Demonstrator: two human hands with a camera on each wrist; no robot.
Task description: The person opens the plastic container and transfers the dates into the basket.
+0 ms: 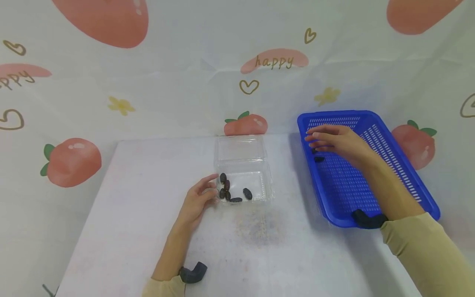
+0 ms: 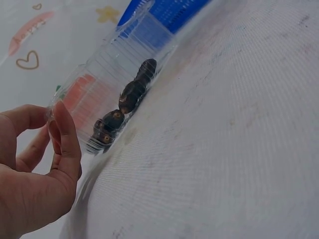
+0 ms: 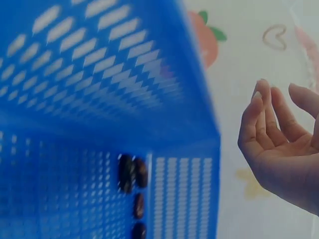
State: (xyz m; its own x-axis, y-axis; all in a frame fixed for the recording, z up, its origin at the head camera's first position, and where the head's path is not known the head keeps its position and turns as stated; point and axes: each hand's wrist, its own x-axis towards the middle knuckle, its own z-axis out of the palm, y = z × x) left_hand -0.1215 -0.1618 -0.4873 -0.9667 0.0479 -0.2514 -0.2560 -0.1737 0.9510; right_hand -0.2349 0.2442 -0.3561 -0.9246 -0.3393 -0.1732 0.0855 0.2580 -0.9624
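Note:
A clear plastic clamshell box (image 1: 256, 181) stands with its lid raised at the back. Several dark, wrinkled dates (image 2: 132, 94) lie in it, mostly along its left side. At the box's left edge, my left hand (image 1: 198, 200) pinches the rim between thumb and fingers, as the left wrist view shows. Over the far left part of a blue basket (image 1: 315, 185) hangs my right hand (image 1: 339, 142). Its fingers are loosely bent with nothing between them. Below it, several dates (image 3: 127, 174) lie along one end of the basket, partly hidden by the hand in the head view.
The white tabletop (image 1: 141, 214) carries a greyish stain in front of the box. Behind it hangs a white cloth (image 1: 178, 95) printed with fruit and hearts. The basket's raised, slotted walls stand to the right of the box. Each wrist wears a black band (image 1: 193, 273).

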